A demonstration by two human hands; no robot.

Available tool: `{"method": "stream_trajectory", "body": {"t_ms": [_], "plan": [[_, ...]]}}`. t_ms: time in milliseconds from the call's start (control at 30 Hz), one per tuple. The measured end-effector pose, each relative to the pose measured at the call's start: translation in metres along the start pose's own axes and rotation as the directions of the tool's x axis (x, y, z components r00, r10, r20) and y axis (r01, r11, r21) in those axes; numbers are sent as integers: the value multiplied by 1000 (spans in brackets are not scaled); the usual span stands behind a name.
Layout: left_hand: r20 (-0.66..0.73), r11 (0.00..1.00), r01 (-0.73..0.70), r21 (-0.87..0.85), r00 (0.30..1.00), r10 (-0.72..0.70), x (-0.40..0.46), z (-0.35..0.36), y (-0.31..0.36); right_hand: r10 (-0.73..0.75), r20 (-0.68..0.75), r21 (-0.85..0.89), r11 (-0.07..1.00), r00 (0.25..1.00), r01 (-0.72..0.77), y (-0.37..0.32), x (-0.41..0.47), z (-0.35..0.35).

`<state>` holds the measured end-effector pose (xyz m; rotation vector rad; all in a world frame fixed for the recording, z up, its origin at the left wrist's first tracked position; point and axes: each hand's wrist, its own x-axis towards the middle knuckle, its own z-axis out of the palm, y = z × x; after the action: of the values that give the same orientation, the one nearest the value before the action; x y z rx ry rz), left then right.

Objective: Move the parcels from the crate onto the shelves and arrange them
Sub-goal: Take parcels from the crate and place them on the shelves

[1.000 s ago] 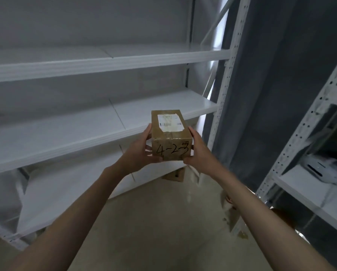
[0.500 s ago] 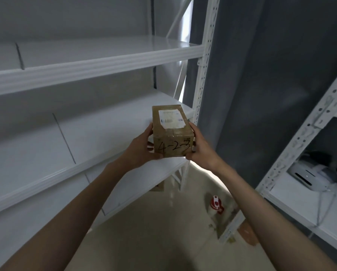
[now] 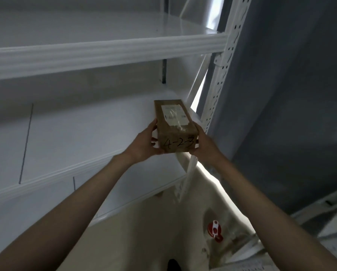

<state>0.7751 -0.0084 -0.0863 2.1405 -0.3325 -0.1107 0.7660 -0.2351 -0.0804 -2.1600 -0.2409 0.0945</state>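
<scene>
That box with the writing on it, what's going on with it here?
A person holds a small brown cardboard parcel, marked 4-2-3, with the left hand and the right hand gripping its sides. The parcel is at the right end of the white middle shelf, near the upright post. Whether it rests there yet is unclear.

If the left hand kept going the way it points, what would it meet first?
Probably nothing soon: the left hand, gripping the parcel with the right hand, points over the bare middle shelf. The back wall looks first, though depth is unclear.
</scene>
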Motion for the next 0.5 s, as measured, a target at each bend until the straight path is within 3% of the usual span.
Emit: {"method": "stream_trajectory", "body": {"t_ms": [100, 200, 267, 433, 500], "plan": [[-43, 996, 91, 4, 995, -91, 38, 14, -2, -9, 51, -4, 1000, 999, 9, 18, 39, -21], [-118, 995, 92, 33, 989, -87, 68, 24, 6, -28, 78, 2, 1000, 997, 28, 28, 76, -33], [-130, 984, 139, -110, 980, -153, 81, 28, 5, -46, 95, 6, 999, 994, 46, 33, 96, -36], [-125, 981, 188, 53, 976, -180, 115, 25, -31, -85, 131, -18, 996, 988, 88, 52, 145, -25], [-125, 975, 219, 31, 969, -214, 127, 22, -40, -106, 117, -41, 993, 988, 111, 63, 166, -17]]}}
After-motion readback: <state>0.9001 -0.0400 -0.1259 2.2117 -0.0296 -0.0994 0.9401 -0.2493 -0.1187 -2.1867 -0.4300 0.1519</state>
